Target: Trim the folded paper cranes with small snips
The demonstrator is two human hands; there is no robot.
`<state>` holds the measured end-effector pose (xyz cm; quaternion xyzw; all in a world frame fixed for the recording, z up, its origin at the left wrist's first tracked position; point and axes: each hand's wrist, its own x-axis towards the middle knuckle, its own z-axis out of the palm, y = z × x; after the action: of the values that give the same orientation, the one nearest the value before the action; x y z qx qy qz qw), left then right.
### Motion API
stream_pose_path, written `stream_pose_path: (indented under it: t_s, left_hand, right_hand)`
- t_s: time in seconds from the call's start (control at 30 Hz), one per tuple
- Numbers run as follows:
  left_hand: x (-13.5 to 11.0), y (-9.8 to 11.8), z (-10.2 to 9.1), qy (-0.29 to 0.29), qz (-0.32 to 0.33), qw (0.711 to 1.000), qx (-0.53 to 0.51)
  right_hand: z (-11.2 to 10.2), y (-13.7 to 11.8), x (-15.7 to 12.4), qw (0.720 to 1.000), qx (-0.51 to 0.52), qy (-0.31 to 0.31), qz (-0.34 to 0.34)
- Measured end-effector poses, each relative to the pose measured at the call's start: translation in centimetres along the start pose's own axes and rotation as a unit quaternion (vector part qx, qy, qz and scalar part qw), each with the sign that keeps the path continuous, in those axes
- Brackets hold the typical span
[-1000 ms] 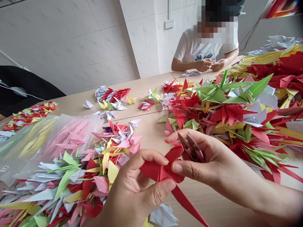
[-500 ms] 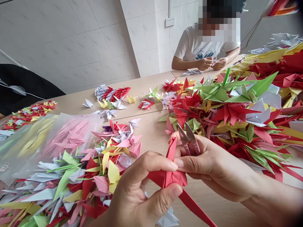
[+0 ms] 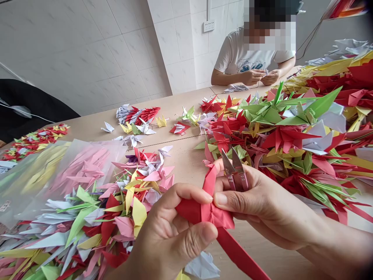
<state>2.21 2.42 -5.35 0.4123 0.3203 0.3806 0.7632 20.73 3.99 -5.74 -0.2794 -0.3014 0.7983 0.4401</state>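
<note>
A red origami crane (image 3: 217,216) is held between my two hands above the table, one long strip pointing up and another slanting down to the right. My left hand (image 3: 175,229) pinches its left side between thumb and fingers. From the right, my right hand (image 3: 247,198) grips the crane with thumb and fingertips. Small thread snips (image 3: 235,173) are tucked in the same right hand, blades pointing up. Below the crane lies a pale folded paper piece (image 3: 202,266) on the table.
Heaps of coloured paper cranes (image 3: 116,217) lie to the left, and a larger pile (image 3: 291,136) fills the right. Clear plastic bags (image 3: 87,167) hold pink and yellow cranes. Across the table (image 3: 186,155), a person (image 3: 247,62) handles a small pale paper piece.
Both hands have shifted slightly on the red crane, its body opening out wider between them. The snips have tipped a little more upright. The person opposite has moved their hands slightly.
</note>
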Motion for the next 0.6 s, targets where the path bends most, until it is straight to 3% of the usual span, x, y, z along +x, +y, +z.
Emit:
stream_pose_path:
  t_s: [0.13, 0.4, 0.5, 0.6]
  left_hand:
    - [0.0, 0.0, 0.6, 0.066, 0.027, 0.997, 0.008]
    - [0.2, -0.2, 0.9, 0.114, 0.061, 0.991, 0.034]
    - [0.2, -0.1, 0.8, 0.136, 0.07, 0.987, 0.047]
    - [-0.1, 0.3, 0.6, 0.149, 0.062, 0.985, 0.062]
  right_hand:
    - [-0.1, -0.1, 0.1, 0.999, -0.02, 0.007, -0.035]
    - [0.7, -0.9, -0.6, 0.988, -0.141, 0.0, -0.056]
    - [0.7, -1.0, -1.1, 0.962, -0.256, 0.026, -0.094]
    - [0.1, -1.1, -1.8, 0.905, -0.394, 0.058, -0.152]
